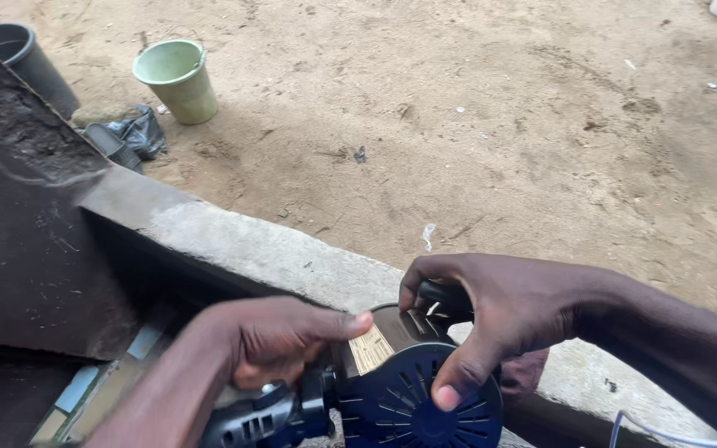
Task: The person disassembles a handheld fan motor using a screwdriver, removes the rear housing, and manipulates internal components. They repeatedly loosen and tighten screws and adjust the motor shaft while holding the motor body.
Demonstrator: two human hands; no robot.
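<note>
- Motor housing (412,390), black, vented fan cover, sits at 6 o'clock on concrete ledge (275,249).
- Right hand (499,319) clamps housing top, thumb on cover.
- Left hand (271,340) grasps black handle (267,419).
- Judgement: keep both grips firm; brace against ledge.

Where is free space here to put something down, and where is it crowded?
Bare sandy ground lies right of the green bucket, beyond the concrete ledge. Crowded: the near ledge, where left hand and right hand hold the black motor.
</note>
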